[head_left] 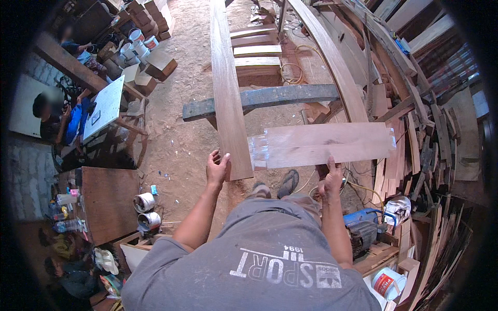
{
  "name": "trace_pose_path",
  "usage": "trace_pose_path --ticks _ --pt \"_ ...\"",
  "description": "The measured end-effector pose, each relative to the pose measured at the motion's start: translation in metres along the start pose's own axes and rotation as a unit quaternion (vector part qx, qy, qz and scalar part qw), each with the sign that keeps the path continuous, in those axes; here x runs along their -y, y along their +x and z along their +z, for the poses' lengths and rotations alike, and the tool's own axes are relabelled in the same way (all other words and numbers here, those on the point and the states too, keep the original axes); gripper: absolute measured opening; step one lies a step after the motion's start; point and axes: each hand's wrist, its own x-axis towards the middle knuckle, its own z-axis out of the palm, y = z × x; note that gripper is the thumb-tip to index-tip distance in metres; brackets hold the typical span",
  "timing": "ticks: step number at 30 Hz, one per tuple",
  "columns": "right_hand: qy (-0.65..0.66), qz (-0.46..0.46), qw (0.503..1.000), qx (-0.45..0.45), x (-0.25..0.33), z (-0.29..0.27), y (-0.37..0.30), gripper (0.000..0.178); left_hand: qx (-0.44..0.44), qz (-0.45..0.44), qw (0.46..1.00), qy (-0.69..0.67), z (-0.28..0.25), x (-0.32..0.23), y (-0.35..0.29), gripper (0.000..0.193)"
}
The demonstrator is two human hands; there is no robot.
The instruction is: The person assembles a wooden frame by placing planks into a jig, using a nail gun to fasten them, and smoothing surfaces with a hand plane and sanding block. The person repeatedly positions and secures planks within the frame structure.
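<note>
My right hand (330, 179) grips the near edge of a short wide board (321, 145), thumb on top and fingers beneath. The board is held level, crosswise in front of me, with pale rough patches at both ends. Its left end meets the near part of a long brown plank (228, 93), which runs away from me over a dark wooden crossbeam (270, 97). Beside that plank's left edge is my left hand (217, 166), fingers apart and thumb side close to the wood; whether it touches is hard to tell. Another long plank (332, 57) extends away at the right.
Several boards (257, 50) lie stacked beyond the crossbeam. Lumber and offcuts (441, 135) crowd the right side, near a blue motor-like machine (363, 228) and a paint bucket (388, 283). At left are a brown cabinet (111, 205), white buckets (144, 202), and people by a white table (106, 106).
</note>
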Motion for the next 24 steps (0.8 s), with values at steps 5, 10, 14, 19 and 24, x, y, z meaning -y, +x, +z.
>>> trace_pose_path --ticks 5,10,14,19,24 --pt "-0.044 -0.031 0.999 -0.004 -0.011 -0.023 0.003 0.037 -0.052 0.045 0.997 0.020 -0.005 0.004 0.007 0.053" --pt "-0.290 -0.207 0.934 0.040 -0.004 -0.052 -0.002 0.045 -0.138 0.148 0.974 0.102 -0.001 -0.021 0.010 0.045" --pt "-0.117 -0.059 0.990 -0.055 0.047 -0.039 -0.009 0.052 -0.146 0.276 0.946 0.087 0.013 -0.058 -0.006 0.034" --pt "-0.026 -0.091 0.993 -0.071 0.119 -0.100 0.006 0.048 -0.048 0.342 0.935 0.083 0.082 -0.120 -0.026 0.029" --pt "-0.096 -0.219 0.946 -0.219 0.212 -0.198 0.032 0.050 0.096 0.330 0.939 -0.028 0.188 -0.163 -0.039 0.026"
